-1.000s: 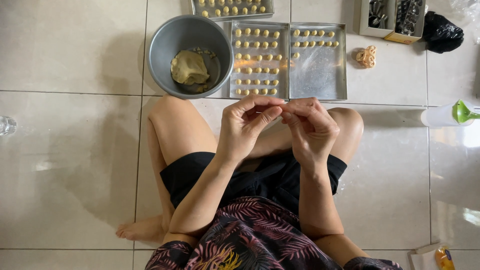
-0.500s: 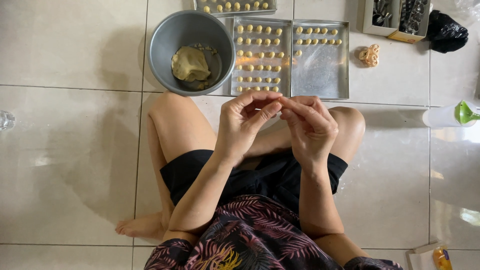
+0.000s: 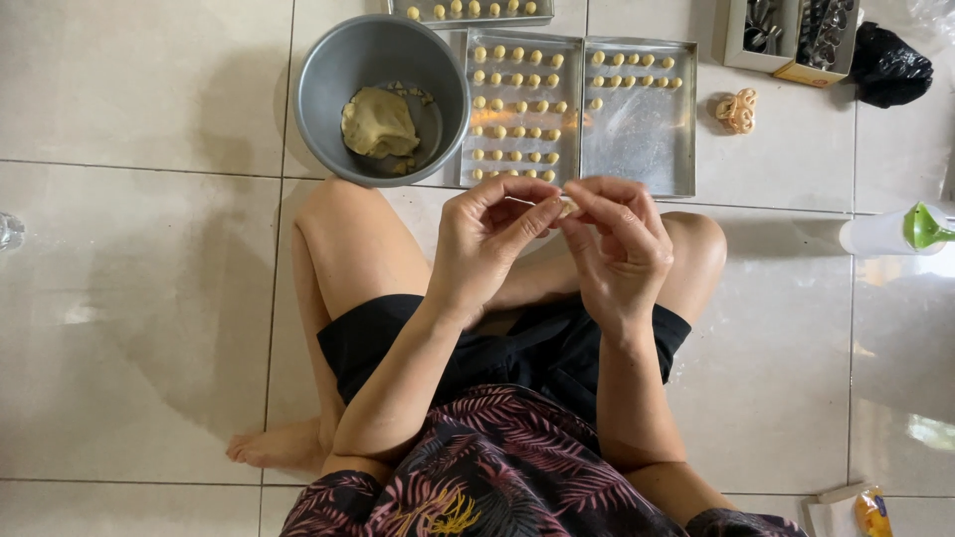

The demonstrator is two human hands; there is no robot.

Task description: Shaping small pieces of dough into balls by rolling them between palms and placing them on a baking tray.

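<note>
Sitting: a person is cross-legged on a pale tiled floor, both hands raised over the knees.
Surroundings: a round grey metal bowl stands ahead of the left knee with a lump of yellow dough in it; just beside it, to the right, lie two shallow metal trays side by side.
Left tray: nearly filled with rows of small dough balls.
Right tray: only a couple of short rows along its far edge, the rest bare metal.
Further off: a small coiled pastry piece on the tiles past the right tray, a box of metal cutters, a black bag, and a white bottle with a green top lying at the right.
In the way: nothing lies between the hands and the trays; the raised hands overlap the near rim of both trays.
Cut off: a third tray at the top edge, a clear object at the far left, and a packet at the bottom right are only partly in view.
Hard to make out: the cutters' shapes.
Dough piece: tiny, pale, mostly covered by fingertips, held between the two hands above the knees.
Left hand: grip pinched on the dough piece, thumb and forefinger pressed to it.
Right hand: grip likewise pinching the same piece from the other side, fingertips meeting those of the left.
</note>
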